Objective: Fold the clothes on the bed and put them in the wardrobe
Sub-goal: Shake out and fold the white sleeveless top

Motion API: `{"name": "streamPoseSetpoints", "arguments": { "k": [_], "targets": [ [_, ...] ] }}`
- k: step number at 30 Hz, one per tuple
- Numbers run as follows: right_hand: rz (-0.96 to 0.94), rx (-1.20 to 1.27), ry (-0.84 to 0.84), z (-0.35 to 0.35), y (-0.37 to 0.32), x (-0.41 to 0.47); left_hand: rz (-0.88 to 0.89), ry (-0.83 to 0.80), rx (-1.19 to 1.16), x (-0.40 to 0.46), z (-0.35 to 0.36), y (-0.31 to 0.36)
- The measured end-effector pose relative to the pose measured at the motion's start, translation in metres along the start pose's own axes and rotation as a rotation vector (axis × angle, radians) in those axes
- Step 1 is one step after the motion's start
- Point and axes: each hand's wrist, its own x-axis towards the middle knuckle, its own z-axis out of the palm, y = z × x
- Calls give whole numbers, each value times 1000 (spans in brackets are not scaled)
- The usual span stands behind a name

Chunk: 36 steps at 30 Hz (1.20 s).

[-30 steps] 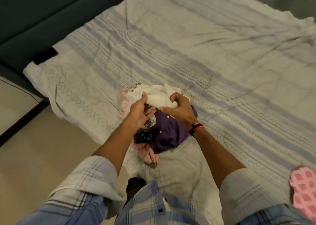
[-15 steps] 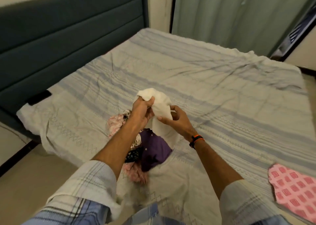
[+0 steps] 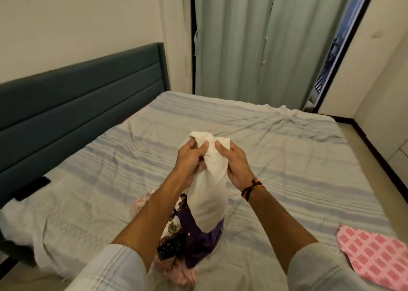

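Striped sheets (image 3: pixel 276 158) are spread over the bed. Above them, a white cloth (image 3: pixel 209 191) is gripped at its top by the left hand (image 3: pixel 191 158) and the right hand (image 3: pixel 236 163). More clothes (image 3: pixel 189 240) are piled under it.

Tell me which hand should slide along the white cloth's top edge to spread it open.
Probably the right hand. It grips the white cloth on the side facing open bed, while the left hand pinches the bunched top above the clothes pile and can anchor.

White cloth (image 3: pixel 209 184), bunched at its top in my hands, hangs above the pile of clothes (image 3: pixel 187 242) on the bed (image 3: pixel 287 158); pink checked cloth (image 3: pixel 375 259) lies flat apart.
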Motion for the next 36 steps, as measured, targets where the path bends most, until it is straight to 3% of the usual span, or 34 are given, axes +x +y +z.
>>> {"name": "streamPoseSetpoints", "arguments": {
  "k": [12, 19, 26, 36],
  "targets": [
    [-169, -48, 164, -29, -57, -44, -48, 72, 310, -16, 37, -15],
    [-213, -69, 158, -69, -85, -51, 161, 72, 452, 0, 87, -18],
    [-231, -46, 16, -130, -123, -40, 304, -127, 517, 12, 157, -26],
    [-223, -25, -75, -215, -176, -18, 198, -463, 461, 24, 237, -34]
  ]
}}
